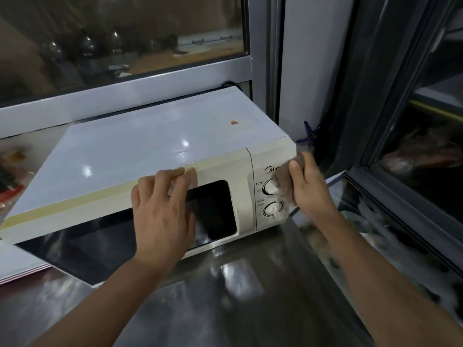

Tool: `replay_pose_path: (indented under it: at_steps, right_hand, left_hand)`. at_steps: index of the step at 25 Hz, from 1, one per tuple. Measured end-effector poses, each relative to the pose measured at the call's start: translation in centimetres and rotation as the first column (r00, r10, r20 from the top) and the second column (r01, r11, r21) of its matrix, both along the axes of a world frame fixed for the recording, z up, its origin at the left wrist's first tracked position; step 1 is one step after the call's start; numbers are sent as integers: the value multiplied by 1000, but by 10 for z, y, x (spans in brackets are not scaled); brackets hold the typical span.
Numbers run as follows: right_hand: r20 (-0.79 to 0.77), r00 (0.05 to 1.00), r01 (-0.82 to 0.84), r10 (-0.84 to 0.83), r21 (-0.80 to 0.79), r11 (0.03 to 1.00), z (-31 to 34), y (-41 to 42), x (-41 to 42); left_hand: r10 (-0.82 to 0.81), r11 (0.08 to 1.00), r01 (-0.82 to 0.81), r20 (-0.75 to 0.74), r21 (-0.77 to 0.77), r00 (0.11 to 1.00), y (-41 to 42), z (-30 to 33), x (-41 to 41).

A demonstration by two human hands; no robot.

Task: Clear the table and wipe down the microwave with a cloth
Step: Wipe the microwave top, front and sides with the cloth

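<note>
Steel tabletop [238,284] under a dark window [120,38] carries the white microwave [140,146]. Left hand [162,211] lies flat, fingers straight, on the door's upper edge — right hand [309,186] grips a brown cloth [284,176] against the control panel, beside the upper knob [270,187].

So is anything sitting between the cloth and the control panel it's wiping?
Nothing visible does. The right hand already presses the brown cloth against the microwave control panel, beside the upper dial. The left hand rests on the door.
</note>
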State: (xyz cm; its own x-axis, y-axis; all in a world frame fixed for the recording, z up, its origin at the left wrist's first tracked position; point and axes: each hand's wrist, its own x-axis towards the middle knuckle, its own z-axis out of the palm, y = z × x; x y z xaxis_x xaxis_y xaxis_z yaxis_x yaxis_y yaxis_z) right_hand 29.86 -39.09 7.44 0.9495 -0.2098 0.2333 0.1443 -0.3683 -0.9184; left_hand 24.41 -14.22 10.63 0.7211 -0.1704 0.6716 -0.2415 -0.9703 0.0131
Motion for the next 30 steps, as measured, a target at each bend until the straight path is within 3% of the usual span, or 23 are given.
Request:
replay_pose_path:
  at_steps: [3, 9, 13, 17, 21, 23, 27, 30]
  right_hand:
    - [96, 995, -11, 15, -42, 999, 10, -4, 0]
    - [22, 997, -78, 75, 260, 962, -61, -8, 2]
    - [-55, 997, -40, 49, 150, 988, -107, 5, -13]
    - [19, 1000, 19, -20, 86, 996, -78, 6, -7]
    - [136, 989, 22, -51, 203, 979, -66, 12, 0]
    - [95, 994, 27, -60, 314, 949, -96, 19, -4]
    - [-22, 999, 43, -37, 385, 922, -155, 23, -10]
    - [-135, 977, 204, -164, 385, 900, -147, 43, -10]
  left_hand:
    - [-15, 1000, 14, 45, 13, 999, 4, -5, 2]
    - [-22, 1000, 21, 110, 13, 994, 4, -13, 12]
    - [-16, 1000, 14, 119, 12, 993, 4, -15, 11]
    - [-23, 999, 20, 133, 27, 991, 5, -15, 12]
    - [-31, 999, 28, 166, 20, 986, 6, -20, 16]
    - [-36, 999, 32, 175, 21, 984, 6, -22, 17]
    - [-32, 999, 29, 198, 18, 980, 5, -26, 19]
    - [-26, 1000, 26, 204, 3, 979, 3, -26, 18]
